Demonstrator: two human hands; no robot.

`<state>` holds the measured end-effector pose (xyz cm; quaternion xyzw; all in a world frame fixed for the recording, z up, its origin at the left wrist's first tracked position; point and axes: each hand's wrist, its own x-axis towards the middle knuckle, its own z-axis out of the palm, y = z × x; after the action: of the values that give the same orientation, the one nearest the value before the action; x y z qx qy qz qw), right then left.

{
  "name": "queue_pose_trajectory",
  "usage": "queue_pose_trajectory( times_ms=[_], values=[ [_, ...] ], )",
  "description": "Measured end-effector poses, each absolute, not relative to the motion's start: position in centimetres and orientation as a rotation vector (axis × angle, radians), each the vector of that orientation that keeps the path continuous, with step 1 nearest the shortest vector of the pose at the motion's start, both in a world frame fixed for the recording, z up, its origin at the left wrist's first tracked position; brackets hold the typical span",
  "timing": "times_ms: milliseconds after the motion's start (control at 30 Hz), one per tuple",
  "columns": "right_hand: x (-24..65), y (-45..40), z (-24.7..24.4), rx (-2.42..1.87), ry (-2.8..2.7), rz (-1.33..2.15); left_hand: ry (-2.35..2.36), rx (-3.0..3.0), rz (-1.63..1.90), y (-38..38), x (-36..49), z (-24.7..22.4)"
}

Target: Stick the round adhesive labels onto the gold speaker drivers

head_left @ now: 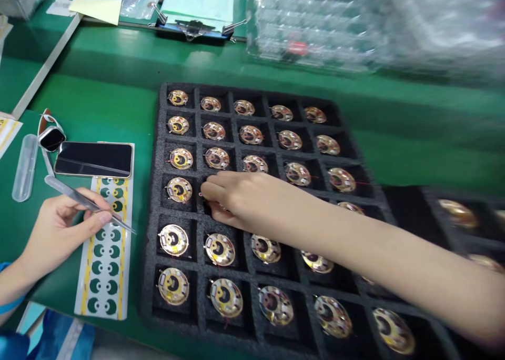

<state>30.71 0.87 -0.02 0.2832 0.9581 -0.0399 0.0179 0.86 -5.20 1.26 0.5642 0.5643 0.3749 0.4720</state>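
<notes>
Steel tweezers [89,202] pinched in left hand [59,233]; right hand [232,199], grip hidden, could knock neighbouring gold discs [179,189] from their foam tray [147,297].

green bench mat [90,102], probably, under black foam tray [147,297]

The surface [90,107] was green, and the foam tray [154,255] on it was black with a speckled grain. The discs [173,240] shone gold, each with a yellow patch around a dark, comma-like centre. The sheet [103,291] was white, edged with yellow stripes and printed with paired dark green blobs. The tweezers [79,198] were silver; the phone [93,159] was glossy black.
</notes>
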Motion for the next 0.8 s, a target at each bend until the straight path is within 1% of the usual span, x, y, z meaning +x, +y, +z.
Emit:
queue_pose_trajectory(
  times_ms=[267, 500, 633, 800],
  values=[
    [30.8, 0.2, -0.3, 0.970, 3.008, -0.244, 1.371, 1.361, 0.924, -5.4, 0.5, 1.1],
    [31.2, -0.9, -1.4, 1.215, 3.068, -0.296, 1.411, 1.415, 0.871, -5.4, 0.6, 1.3],
    [31.0, -1.7, -1.1, 1.223, 3.061, -0.330, 1.388, 1.420, 0.865, -5.5, 0.7, 1.4],
    [30.8, -3.0, -1.0, 1.214, 3.114, -0.230, 1.394, 1.402, 0.893, -5.4, 0.7, 1.2]
  ],
)
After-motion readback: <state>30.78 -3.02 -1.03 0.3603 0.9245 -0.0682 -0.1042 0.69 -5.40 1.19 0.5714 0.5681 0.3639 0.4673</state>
